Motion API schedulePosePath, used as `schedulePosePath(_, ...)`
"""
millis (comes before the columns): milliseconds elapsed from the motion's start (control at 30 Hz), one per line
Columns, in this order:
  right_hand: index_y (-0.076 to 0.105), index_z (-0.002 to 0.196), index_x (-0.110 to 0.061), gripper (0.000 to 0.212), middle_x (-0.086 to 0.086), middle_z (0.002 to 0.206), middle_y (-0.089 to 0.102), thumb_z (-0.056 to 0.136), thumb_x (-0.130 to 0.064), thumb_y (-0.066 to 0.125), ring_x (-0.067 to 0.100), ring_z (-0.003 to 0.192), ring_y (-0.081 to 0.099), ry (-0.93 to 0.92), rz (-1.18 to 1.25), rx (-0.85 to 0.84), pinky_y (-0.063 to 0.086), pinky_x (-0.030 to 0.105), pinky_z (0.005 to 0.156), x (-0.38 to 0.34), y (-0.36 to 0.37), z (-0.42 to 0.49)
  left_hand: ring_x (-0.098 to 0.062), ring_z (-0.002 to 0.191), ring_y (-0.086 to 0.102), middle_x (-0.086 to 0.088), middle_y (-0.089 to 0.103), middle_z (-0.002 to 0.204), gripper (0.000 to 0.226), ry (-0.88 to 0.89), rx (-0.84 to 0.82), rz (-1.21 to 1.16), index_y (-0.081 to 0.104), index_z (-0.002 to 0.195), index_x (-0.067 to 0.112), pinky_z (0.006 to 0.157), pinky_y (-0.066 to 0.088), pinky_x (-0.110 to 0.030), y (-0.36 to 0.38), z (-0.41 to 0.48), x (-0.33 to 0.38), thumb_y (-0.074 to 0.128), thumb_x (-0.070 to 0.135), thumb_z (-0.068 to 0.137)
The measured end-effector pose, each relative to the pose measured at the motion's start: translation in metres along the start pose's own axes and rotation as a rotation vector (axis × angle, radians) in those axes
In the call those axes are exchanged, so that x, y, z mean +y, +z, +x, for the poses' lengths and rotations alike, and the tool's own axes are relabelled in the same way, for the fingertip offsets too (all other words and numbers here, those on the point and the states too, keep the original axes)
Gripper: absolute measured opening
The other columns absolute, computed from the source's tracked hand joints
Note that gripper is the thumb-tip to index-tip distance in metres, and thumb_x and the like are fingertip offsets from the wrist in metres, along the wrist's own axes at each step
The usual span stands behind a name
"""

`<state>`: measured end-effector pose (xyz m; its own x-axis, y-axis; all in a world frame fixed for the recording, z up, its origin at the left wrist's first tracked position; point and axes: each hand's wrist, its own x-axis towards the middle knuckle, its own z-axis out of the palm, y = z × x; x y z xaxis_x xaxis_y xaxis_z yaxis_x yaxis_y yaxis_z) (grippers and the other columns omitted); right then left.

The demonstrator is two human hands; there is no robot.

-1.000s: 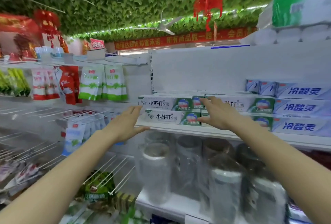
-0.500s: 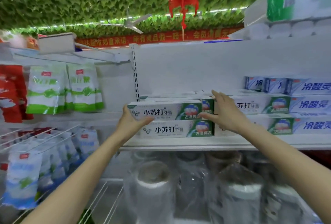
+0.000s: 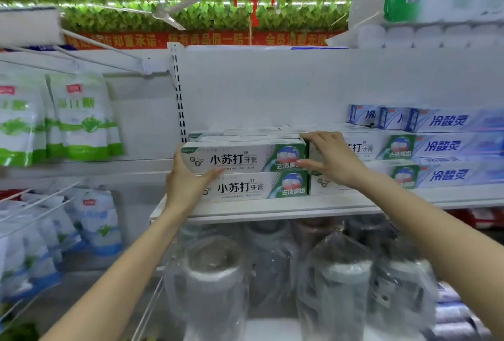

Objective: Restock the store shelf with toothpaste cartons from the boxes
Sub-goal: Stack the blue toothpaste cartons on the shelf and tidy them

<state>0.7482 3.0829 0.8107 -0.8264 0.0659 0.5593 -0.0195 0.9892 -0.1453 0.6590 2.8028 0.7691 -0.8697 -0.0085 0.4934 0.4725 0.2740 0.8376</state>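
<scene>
Gripping a toothpaste carton [image 3: 240, 159] by both ends, centre of the frame.
Clasped at its left end by the left hand [image 3: 188, 181], thumb across the front; pinched at its right end by the right hand [image 3: 334, 162], fingers [image 3: 316, 137] on top, thumb in front. Lying on a matching carton [image 3: 253, 187] on the white shelf [image 3: 272, 208].

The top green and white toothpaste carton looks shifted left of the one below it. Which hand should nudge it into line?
Left, probably. The left hand grips the top carton at its left end, so it can push rightward over the lower carton. The right hand holds the far end, beside the neighbouring cartons.
</scene>
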Motion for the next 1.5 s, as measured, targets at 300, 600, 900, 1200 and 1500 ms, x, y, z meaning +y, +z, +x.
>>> schedulePosePath(300, 0.033, 0.145, -0.033, 0.068, 0.003, 0.143, 0.041, 0.085, -0.052, 0.058, 0.027, 0.128, 0.027, 0.009, 0.008, -0.046, 0.032, 0.042, 0.104, -0.002, -0.007, 0.005, -0.012, 0.106, 0.054, 0.009, 0.058, 0.118, 0.082, -0.017, -0.063, -0.097, 0.035, 0.141, 0.024, 0.090, 0.041, -0.026, 0.002, -0.006, -0.009, 0.083, 0.023, 0.073)
schedulePosePath(600, 0.037, 0.144, -0.032, 0.065, 0.001, 0.142, 0.042, 0.086, -0.048, 0.061, 0.023, 0.129, 0.028, -0.014, -0.020, -0.084, 0.033, 0.040, 0.102, 0.005, -0.013, 0.008, -0.010, 0.094, 0.057, 0.010, 0.063, 0.104, 0.049, -0.042, -0.128, -0.061, 0.052, 0.119, 0.022, 0.084, 0.044, -0.028, 0.001, -0.001, -0.010, 0.078, 0.025, 0.078)
schedulePosePath(900, 0.040, 0.143, -0.029, 0.064, -0.003, 0.145, 0.043, 0.087, -0.056, 0.052, 0.021, 0.131, 0.034, -0.034, -0.071, 0.000, 0.028, 0.039, 0.104, 0.000, -0.004, 0.009, -0.009, 0.104, 0.063, 0.009, 0.068, 0.113, 0.044, -0.051, -0.323, -0.109, 0.058, 0.123, 0.021, 0.088, 0.050, -0.026, -0.004, 0.012, -0.016, 0.073, 0.025, 0.083)
schedulePosePath(1200, 0.043, 0.141, -0.027, 0.063, -0.004, 0.146, 0.044, 0.086, -0.053, 0.056, 0.021, 0.133, 0.035, -0.012, -0.013, 0.052, 0.027, 0.039, 0.105, -0.001, 0.002, 0.007, -0.004, 0.107, 0.061, 0.008, 0.066, 0.118, 0.068, -0.101, -0.472, -0.251, 0.054, 0.131, 0.018, 0.084, 0.046, -0.016, -0.010, 0.016, -0.019, 0.074, 0.042, 0.070)
schedulePosePath(1500, 0.025, 0.150, -0.027, 0.095, 0.003, 0.155, 0.030, 0.070, -0.077, 0.037, 0.023, 0.141, 0.027, 0.183, 0.048, 0.188, 0.026, 0.050, 0.113, 0.046, -0.004, -0.026, -0.019, 0.098, 0.070, 0.002, 0.074, 0.105, 0.090, -0.167, -0.451, -0.482, 0.060, 0.116, 0.019, 0.072, 0.059, -0.027, -0.002, 0.018, -0.019, 0.075, 0.075, 0.048)
